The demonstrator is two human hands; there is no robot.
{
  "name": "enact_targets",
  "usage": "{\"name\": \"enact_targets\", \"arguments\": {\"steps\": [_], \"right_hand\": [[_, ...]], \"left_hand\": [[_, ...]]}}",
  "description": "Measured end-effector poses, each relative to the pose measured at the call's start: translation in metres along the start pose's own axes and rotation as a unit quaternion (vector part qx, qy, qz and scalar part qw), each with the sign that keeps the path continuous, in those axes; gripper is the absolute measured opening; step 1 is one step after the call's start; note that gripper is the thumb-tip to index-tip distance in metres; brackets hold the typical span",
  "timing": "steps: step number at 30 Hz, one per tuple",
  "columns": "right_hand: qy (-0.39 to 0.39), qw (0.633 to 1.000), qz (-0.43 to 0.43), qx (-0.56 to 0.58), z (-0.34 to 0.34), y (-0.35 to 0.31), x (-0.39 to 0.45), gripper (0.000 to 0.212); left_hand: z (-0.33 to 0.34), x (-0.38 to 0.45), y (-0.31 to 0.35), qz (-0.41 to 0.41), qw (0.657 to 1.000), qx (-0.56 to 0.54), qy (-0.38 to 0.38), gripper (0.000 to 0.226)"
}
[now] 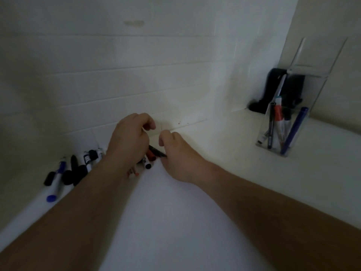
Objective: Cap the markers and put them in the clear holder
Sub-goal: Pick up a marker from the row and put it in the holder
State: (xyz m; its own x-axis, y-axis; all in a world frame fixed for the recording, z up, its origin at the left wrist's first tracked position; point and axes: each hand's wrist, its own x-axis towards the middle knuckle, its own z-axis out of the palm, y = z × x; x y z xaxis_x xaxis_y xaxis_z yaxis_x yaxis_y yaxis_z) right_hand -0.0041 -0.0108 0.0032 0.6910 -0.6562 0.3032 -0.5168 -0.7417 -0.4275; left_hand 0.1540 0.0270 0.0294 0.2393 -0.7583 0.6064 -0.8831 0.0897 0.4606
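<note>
Several markers lie in a loose pile on the white counter [195, 202] against the tiled wall. A blue-capped marker [56, 182] is at the left, with black markers [74, 169] and a white-bodied one [88, 159] beside it. My left hand [129, 137] hovers over the pile's right end with its fingers curled; what it holds is hidden. My right hand [175, 159] is closed around a thin black marker [157, 151] that sticks out to the left. A red-tipped marker [151, 157] lies between the hands. The clear holder [273, 149] stands at the right with several markers in it.
A dark object [281, 89] sits in the corner behind the holder. The white tiled wall [136, 75] runs along the back of the counter. Small red marks [179, 123] dot the wall's base.
</note>
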Motion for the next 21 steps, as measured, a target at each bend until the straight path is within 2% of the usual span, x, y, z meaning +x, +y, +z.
{"name": "enact_targets", "arguments": {"steps": [4, 8, 10, 12, 14, 18, 21], "right_hand": [[-0.047, 0.988, 0.053, -0.139, -0.019, 0.024, -0.004, 0.048], [-0.013, 0.973, 0.091, -0.212, -0.041, 0.063, -0.027, 0.022], [0.024, 0.977, 0.103, -0.183, -0.046, 0.078, -0.037, 0.011], [0.041, 0.985, 0.107, -0.126, -0.048, 0.087, -0.042, 0.013], [0.041, 0.99, 0.109, -0.082, -0.049, 0.089, -0.043, 0.014], [0.047, 0.991, 0.105, -0.062, -0.048, 0.091, -0.044, 0.015], [0.046, 0.992, 0.109, -0.034, -0.049, 0.091, -0.044, 0.013]], "left_hand": [[0.001, -0.002, 0.002, 0.003, 0.996, 0.02, -0.088, 0.032], [-0.001, -0.003, -0.003, 0.011, 0.972, 0.087, -0.218, 0.027], [-0.001, -0.002, -0.002, 0.001, 0.958, 0.127, -0.259, 0.034], [-0.001, -0.002, -0.002, -0.004, 0.946, 0.151, -0.286, 0.035], [0.001, -0.002, -0.003, -0.002, 0.941, 0.161, -0.299, 0.028], [0.006, -0.003, 0.004, -0.016, 0.935, 0.165, -0.314, 0.023], [0.009, -0.003, 0.008, -0.012, 0.942, 0.157, -0.296, 0.015]]}}
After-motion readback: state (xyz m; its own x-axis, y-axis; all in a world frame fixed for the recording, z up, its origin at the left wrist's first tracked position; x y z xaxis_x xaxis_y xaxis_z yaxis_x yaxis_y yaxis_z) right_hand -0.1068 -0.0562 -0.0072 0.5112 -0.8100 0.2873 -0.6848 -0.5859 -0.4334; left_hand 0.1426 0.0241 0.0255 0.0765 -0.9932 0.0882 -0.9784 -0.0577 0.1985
